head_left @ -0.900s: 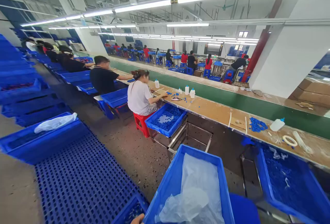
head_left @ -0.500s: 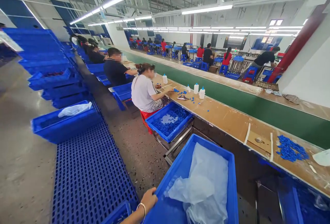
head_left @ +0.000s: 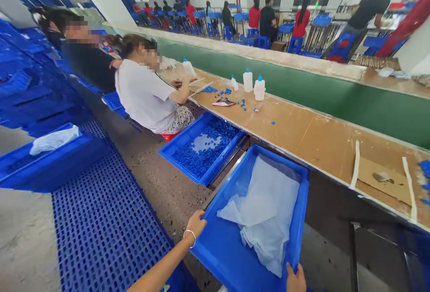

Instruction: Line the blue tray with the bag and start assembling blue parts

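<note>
- Currently, in the head view, the left hand [head_left: 196, 224] is clamped on the left rim of a blue tray [head_left: 215, 249], a pale bracelet [head_left: 190, 237] on its wrist.
- The right hand [head_left: 296, 277] is at the tray's near right corner, fingers bent over the rim; its lower part is cut off by the frame, and how firmly it grips I cannot tell. The two hands are well apart, with the tray between them.
- The tray stands in the near middle, its far end close to the edge of a long brown workbench [head_left: 295, 137]; whether they touch is unclear. A crumpled translucent plastic sheet [head_left: 265, 202] lies in it, mostly toward the far and right sides.
- Just beyond, to the left, a second blue tray [head_left: 173, 152] holds many small blue pieces [head_left: 220, 133] around a pale patch.
- Left of that tray, a co-worker in a white shirt [head_left: 143, 97] sits at the workbench.
- On the workbench stand white bottles with blue caps [head_left: 260, 89], near scattered blue pieces; farther right, a piece of cardboard [head_left: 372, 178] lies between two white strips [head_left: 355, 164].
- A green surface [head_left: 319, 110] runs along the workbench's far side.
- On the left floor lies a perforated blue mat [head_left: 101, 213], beside a blue bin [head_left: 57, 166] with a white bag [head_left: 55, 139] on top.
</note>
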The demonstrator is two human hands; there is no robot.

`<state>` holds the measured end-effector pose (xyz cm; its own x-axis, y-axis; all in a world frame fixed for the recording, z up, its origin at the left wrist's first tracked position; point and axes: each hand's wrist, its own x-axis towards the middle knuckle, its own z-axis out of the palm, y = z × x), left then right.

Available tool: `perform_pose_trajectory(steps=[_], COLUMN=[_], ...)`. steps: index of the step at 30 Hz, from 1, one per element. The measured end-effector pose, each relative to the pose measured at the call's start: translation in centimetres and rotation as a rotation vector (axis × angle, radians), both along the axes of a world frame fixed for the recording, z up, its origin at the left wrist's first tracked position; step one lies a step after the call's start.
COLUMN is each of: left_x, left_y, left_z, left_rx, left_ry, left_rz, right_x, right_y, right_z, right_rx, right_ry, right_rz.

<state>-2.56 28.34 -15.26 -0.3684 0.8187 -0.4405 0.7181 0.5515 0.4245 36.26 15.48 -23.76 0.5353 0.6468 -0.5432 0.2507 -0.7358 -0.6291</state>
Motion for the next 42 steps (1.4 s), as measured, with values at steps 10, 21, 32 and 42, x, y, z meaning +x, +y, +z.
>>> perform_pose_trajectory(steps=[10, 21, 32, 42], left_x=[1.5, 14.6, 6.7, 10.2], left_y=[3.0, 2.0, 0.2, -2.7], left_z=[-4.8, -6.7, -6.5, -2.1], left_rx=[0.079, 0.021, -0.291, -0.174], left_ry=[0.220, 0.252, 0.280, 0.028], left_rz=[0.031, -0.175, -0.289, -0.078], right_x=[-5.0, -5.4, -14.2, -9.0], right_y=[1.2, 0.1, 5.1, 6.6], right_z=[-4.5, 0.0, -2.2, -1.9], right_rx=[0.120, 0.325, 0.306, 0.278], right_ry=[0.031, -0.132, 0.036, 0.331], right_rz=[-0.084, 0.137, 0.534, 0.073])
